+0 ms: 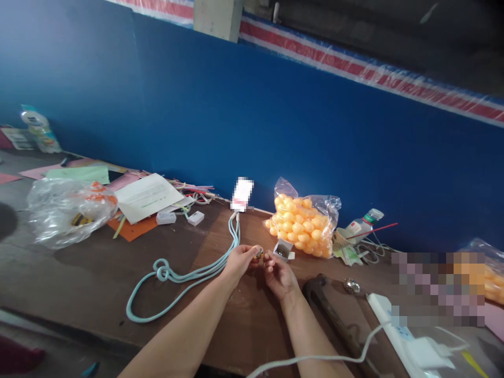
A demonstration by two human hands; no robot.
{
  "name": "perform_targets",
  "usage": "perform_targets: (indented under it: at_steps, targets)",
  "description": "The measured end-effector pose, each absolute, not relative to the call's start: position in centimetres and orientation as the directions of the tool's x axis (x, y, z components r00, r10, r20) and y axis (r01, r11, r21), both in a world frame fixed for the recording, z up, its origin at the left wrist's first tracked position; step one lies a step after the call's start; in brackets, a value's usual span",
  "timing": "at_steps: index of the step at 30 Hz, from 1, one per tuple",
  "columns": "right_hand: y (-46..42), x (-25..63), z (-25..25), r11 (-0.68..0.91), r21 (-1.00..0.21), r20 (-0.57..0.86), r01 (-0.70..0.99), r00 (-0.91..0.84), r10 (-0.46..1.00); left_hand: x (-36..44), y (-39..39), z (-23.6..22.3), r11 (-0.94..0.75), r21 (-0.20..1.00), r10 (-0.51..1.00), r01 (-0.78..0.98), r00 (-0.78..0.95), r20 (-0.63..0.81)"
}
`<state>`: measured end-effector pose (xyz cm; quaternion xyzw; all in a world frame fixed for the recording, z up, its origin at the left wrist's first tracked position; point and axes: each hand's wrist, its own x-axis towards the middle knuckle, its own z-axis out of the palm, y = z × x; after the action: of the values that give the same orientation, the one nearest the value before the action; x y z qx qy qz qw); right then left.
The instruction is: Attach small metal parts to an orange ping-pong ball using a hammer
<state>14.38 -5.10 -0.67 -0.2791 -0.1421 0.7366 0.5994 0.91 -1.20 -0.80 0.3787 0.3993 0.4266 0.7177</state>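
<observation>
My left hand [241, 261] is closed on a small round object [259, 254], gold-orange with a shiny silvery part, too small to identify. Close beside it, my right hand [281, 277] has its thumb and fingers pinched together; whatever is between them cannot be made out. Just behind the right fingertips stands a small open white box [283, 249] with something dark inside. A light-blue cord [185, 275] lies looped on the brown table [189, 304] to the left, running up to a blurred-out white card or phone [241, 194].
A clear bag of orange balls [299, 226] stands behind the box. Papers [149, 197] and a plastic bag [71, 212] lie left. At right are a plastic bottle [364, 223], a dark curved tool-like handle [331, 312], a silvery object [352, 285] and a power strip [389, 325] with a cable [315, 359].
</observation>
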Motion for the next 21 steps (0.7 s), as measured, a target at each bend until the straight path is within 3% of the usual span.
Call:
perform_targets:
  at_steps: [11,21]
  targets:
    - [-5.5,13.1,0.0,-0.118,-0.801,-0.17,-0.587,0.033,0.985,0.9,-1.1,-0.6,0.334,0.854,0.922,-0.398,0.325,-0.209]
    - [-5.4,12.8,0.2,-0.078,-0.838,-0.153,-0.539,0.095,0.984,0.8,-1.2,-0.4,0.342,0.846,0.917,-0.409,0.34,-0.207]
